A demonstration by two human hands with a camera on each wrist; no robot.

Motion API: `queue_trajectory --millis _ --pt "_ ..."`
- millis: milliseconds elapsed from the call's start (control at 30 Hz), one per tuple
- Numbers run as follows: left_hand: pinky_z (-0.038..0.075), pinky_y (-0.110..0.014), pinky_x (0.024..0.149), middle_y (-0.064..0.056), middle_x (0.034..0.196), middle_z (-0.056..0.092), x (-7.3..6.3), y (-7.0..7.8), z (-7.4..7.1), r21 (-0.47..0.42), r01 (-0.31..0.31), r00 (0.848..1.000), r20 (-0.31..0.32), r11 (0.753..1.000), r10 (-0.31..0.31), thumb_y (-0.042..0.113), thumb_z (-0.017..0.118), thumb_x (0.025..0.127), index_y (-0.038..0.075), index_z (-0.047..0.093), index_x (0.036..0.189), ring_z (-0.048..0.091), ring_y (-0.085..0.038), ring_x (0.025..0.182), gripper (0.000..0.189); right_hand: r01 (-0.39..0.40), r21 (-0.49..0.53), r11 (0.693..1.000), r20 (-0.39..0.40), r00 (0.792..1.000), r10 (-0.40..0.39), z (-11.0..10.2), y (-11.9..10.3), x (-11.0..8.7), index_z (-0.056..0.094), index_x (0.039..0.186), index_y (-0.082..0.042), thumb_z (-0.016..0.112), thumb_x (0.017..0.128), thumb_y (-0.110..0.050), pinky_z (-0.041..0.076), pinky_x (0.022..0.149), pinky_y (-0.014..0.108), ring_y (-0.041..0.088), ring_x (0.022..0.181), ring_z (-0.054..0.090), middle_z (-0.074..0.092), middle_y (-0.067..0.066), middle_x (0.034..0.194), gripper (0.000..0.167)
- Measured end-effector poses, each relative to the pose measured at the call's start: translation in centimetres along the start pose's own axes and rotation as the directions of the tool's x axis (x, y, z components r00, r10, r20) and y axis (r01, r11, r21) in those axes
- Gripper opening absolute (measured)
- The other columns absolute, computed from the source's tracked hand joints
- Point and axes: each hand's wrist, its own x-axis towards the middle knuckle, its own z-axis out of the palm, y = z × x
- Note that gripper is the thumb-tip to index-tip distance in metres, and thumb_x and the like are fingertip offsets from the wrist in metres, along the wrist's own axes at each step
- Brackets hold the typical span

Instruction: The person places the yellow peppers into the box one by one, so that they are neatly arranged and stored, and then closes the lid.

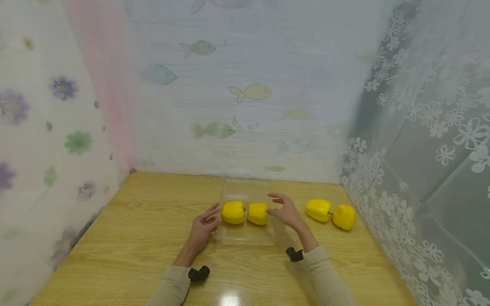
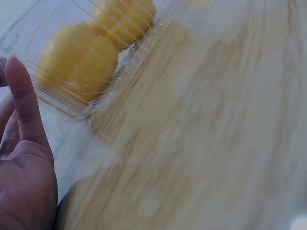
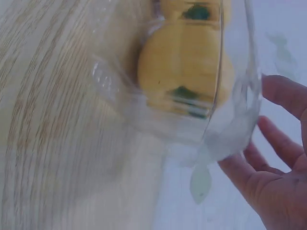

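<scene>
Two yellow bell peppers [image 1: 233, 212] [image 1: 258, 213] lie side by side in a clear plastic container [image 1: 237, 233]. My left hand [image 1: 203, 229] is at the container's left side, its fingers nearly straight along the wall. The left wrist view puts a fingertip [image 2: 13, 64] right at the rim. My right hand [image 1: 286, 211] is at the opposite side, thumb and fingers spread in a loose curve near the right pepper. From the right wrist, its fingers [image 3: 283, 141] show close against the container's transparent wall, with a pepper [image 3: 187, 67] behind the plastic.
A clear lid panel [image 1: 246, 187] extends behind the container. To the right, two more yellow bell peppers [image 1: 318, 210] [image 1: 344, 216] rest on the wooden table [image 1: 126, 238]. Patterned curtains [image 1: 245, 106] enclose the table at the back and both sides.
</scene>
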Motion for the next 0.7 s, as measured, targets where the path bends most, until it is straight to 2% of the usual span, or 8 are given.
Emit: queue_trajectory --millis 133,233,400,533,633,700 --pt "0.05 -0.016 0.065 -0.021 0.16 0.038 0.0 0.0 -0.1 0.015 0.0 1.0 0.0 1.0 0.0 -0.002 0.066 0.096 -0.014 0.053 0.139 0.061 -0.004 0.085 0.046 0.067 0.08 0.994 -0.082 0.995 -0.061 -0.6 0.9 0.0 0.057 0.139 0.002 0.07 0.094 0.001 0.053 0.099 0.053 0.049 0.13 0.05 0.05 0.026 0.146 0.048" --pt "0.05 -0.016 0.065 -0.019 0.16 0.039 0.0 0.0 -0.2 0.018 0.009 1.0 -0.003 1.0 -0.009 -0.001 0.066 0.096 -0.013 0.054 0.139 0.061 -0.005 0.086 0.046 0.095 0.098 0.991 -0.15 0.985 -0.08 -1.2 1.4 -0.2 0.058 0.137 0.005 0.07 0.094 0.0 0.054 0.097 0.052 0.049 0.124 0.054 0.054 0.027 0.142 0.045" --pt "0.049 -0.016 0.064 -0.018 0.16 0.039 -0.1 0.3 0.0 0.013 0.015 1.0 -0.002 1.0 -0.015 -0.001 0.067 0.096 -0.012 0.054 0.139 0.061 -0.005 0.085 0.047 0.083 0.113 0.99 -0.238 0.97 -0.054 -2.1 2.4 -0.7 0.06 0.134 0.006 0.07 0.094 0.003 0.055 0.096 0.048 0.052 0.12 0.055 0.057 0.027 0.138 0.042" --pt "0.049 -0.017 0.064 -0.018 0.16 0.039 -0.1 0.3 0.1 0.011 0.016 1.0 -0.001 1.0 -0.016 0.0 0.067 0.096 -0.012 0.054 0.14 0.061 -0.005 0.085 0.047 0.053 0.156 0.986 -0.315 0.949 -0.001 -2.7 3.1 -1.1 0.062 0.132 0.006 0.069 0.093 0.005 0.056 0.094 0.031 0.05 0.119 0.056 0.059 0.026 0.135 0.04" --pt "0.049 -0.017 0.064 -0.018 0.16 0.04 -0.1 0.3 0.1 0.009 0.021 1.0 -0.008 1.0 -0.021 -0.001 0.067 0.096 -0.011 0.055 0.139 0.061 -0.005 0.084 0.046 0.041 0.198 0.979 -0.373 0.927 0.037 -3.0 3.6 -1.5 0.061 0.133 0.005 0.068 0.094 0.005 0.052 0.089 0.018 0.042 0.116 0.059 0.059 0.026 0.134 0.039" --pt "0.049 -0.017 0.064 -0.018 0.16 0.04 -0.1 0.2 0.1 0.008 0.021 1.0 -0.013 1.0 -0.021 -0.001 0.067 0.096 -0.012 0.055 0.139 0.06 -0.005 0.084 0.047 0.032 0.213 0.977 -0.406 0.912 0.059 -3.2 4.0 -1.7 0.061 0.133 0.005 0.067 0.095 0.005 0.051 0.087 0.014 0.033 0.114 0.06 0.058 0.025 0.133 0.039"
